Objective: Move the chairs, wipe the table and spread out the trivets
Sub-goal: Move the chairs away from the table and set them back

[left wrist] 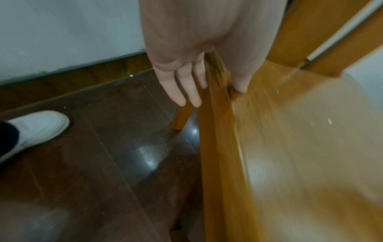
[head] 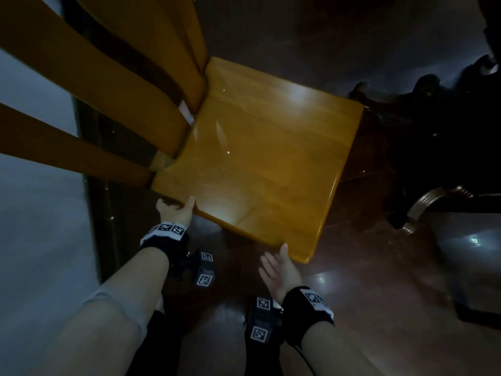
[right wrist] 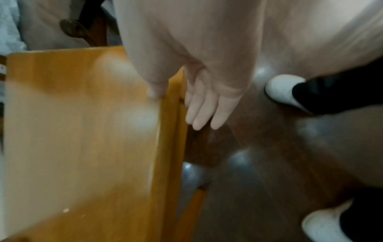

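Observation:
A yellow-orange wooden chair (head: 257,158) stands on the floor in front of me, its back slats rising at the upper left. My left hand (head: 176,208) holds the seat's near left corner. In the left wrist view the thumb lies on top of the seat (left wrist: 290,147) and the fingers (left wrist: 186,91) run down the outer side of the rail. My right hand (head: 276,263) is at the near right corner. Its thumb tip touches the edge of the seat (right wrist: 82,131), and its straight fingers (right wrist: 199,113) hang beside the rail, holding nothing.
A pale wall (head: 32,185) with a dark skirting runs close along the chair's left side. Dark carved furniture (head: 406,118) and a curved metal leg (head: 428,202) stand to the right. My white shoes (left wrist: 39,129) (right wrist: 283,88) are on the glossy dark wood floor (head: 379,280).

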`<state>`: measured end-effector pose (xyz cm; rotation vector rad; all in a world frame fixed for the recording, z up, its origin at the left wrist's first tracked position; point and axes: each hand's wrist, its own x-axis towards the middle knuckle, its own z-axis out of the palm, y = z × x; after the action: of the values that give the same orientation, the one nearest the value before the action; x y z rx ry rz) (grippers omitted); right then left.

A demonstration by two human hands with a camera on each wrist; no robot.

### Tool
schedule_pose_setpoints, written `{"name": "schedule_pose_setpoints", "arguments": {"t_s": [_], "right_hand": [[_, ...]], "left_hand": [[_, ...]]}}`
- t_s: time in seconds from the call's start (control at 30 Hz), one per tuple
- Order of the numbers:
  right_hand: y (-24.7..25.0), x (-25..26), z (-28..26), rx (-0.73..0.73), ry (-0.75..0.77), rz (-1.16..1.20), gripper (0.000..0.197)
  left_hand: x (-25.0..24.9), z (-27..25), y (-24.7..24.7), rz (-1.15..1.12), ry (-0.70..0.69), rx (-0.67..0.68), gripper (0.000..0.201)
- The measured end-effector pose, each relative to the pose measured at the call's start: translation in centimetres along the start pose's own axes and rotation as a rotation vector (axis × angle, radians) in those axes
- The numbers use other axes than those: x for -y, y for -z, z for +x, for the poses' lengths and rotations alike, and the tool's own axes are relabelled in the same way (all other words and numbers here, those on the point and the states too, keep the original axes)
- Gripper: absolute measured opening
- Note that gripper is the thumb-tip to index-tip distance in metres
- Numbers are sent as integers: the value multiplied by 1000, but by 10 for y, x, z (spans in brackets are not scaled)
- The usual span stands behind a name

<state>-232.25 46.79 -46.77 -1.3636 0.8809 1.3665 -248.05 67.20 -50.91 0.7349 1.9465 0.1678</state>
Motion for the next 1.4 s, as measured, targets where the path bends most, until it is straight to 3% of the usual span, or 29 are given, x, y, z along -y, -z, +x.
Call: {"name": "schedule_pose_setpoints", "arguments": {"t_s": [0.13,0.3,0.53,0.6,0.77,1.03,1.17,1.23,1.27,1.3,1.4], "right_hand": [[-42,-3,1,-32,34,174,64],[-55,-5,11,-123,114,161,58],[-48,-2,15,-114,114,69,56],[-42,4,13,-118,122,45,57],[-11,33,12,-160,145,-36,57],[34,94,7,-256,285,-201,54],[56,121,7,-308,369,-354,47],[66,129,9,-310,380,-443,46],[71,131,7,-302,389,-502,47],[78,133,6,-295,384,-557,47],[88,138,-12,-276,422,-688,35]], "left_hand": [[-14,7,13,141,-59,-39,110],[-30,24,23,130,50,28,151],[-11,31,8,88,48,19,153],[-10,27,3,81,73,8,148],[-12,-50,-18,111,61,-6,119],[13,-100,-73,-6,142,-24,114],[24,-113,-90,-183,247,111,113],[23,-121,-87,-237,270,262,78],[26,-124,-85,-204,227,257,65],[29,-130,-79,-234,194,243,63],[49,-152,-49,-288,191,341,82]]}}
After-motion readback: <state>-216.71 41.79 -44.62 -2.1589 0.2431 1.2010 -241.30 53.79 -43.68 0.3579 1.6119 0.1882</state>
